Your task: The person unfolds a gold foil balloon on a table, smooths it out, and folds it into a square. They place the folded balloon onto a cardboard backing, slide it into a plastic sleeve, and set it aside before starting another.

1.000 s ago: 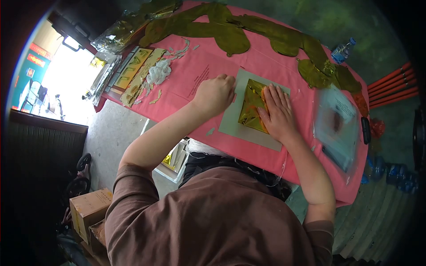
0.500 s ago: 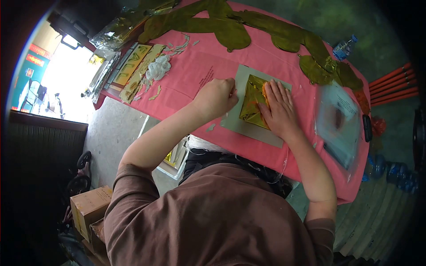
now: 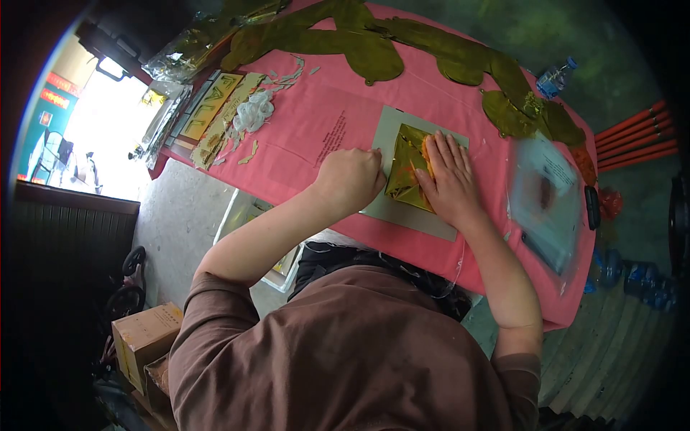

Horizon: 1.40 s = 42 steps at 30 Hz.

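Observation:
A folded piece of shiny gold foil (image 3: 407,169) lies on a grey board (image 3: 424,224) on the pink tablecloth. My right hand (image 3: 451,178) rests flat over the foil's right side, fingers stretched out. An orange cloth or pad (image 3: 428,149) peeks from beneath its thumb side, mostly covered by the hand. At the left edge of the board, close to the foil, my left hand (image 3: 351,179) is closed with the fingers curled in. Whatever it pinches, if anything, is hidden.
Flat gold foil balloons (image 3: 374,57) line the table's far edge. A white crumpled bundle (image 3: 253,110) and paper scraps lie at left. Clear plastic packets (image 3: 548,190) are at right. A water bottle (image 3: 557,77) stands beyond the table, and a cardboard box (image 3: 147,337) sits lower left.
My left hand has moved slightly nearer my body and closer to the foil's lower left side. My right hand stays on the foil and orange pad with hardly any shift.

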{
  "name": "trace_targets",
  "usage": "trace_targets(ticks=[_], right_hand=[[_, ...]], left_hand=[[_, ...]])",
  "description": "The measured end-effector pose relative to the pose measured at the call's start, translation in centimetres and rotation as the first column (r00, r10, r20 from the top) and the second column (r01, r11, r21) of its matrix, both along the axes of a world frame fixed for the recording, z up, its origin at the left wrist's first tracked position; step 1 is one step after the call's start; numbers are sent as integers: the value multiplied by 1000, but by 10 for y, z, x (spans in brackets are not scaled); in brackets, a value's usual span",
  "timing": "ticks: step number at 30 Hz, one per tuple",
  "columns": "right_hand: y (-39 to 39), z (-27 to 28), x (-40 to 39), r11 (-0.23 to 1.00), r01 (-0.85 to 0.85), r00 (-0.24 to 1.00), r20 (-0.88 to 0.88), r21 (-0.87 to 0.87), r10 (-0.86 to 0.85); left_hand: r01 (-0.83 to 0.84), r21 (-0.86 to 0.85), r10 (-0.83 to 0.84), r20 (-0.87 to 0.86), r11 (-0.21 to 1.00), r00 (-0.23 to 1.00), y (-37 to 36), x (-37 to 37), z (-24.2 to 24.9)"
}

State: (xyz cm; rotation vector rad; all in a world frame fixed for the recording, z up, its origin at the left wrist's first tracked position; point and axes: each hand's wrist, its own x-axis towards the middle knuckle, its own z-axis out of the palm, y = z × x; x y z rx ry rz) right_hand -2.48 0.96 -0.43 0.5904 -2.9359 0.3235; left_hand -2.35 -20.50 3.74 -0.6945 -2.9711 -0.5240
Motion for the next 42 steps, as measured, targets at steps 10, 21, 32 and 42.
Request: trace_targets(ticks=[10,21,32,42], right_hand=[[-1,1,1,1000,-1,1000,-20,-14,1],[15,9,-4,994,-41,989,139,-98,55],[67,36,2,992,-113,892,434,-62,129],[59,34,4,995,-91,915,390,-49,102]], left_hand=[[6,66,-5,-18,998,1000,22,-1,5],[70,-86,-79,-108,994,991,21,2,-13],[81,-123,-99,-153,989,983,22,2,-17],[60,-78,-74,-184,995,980,21,6,-6]])
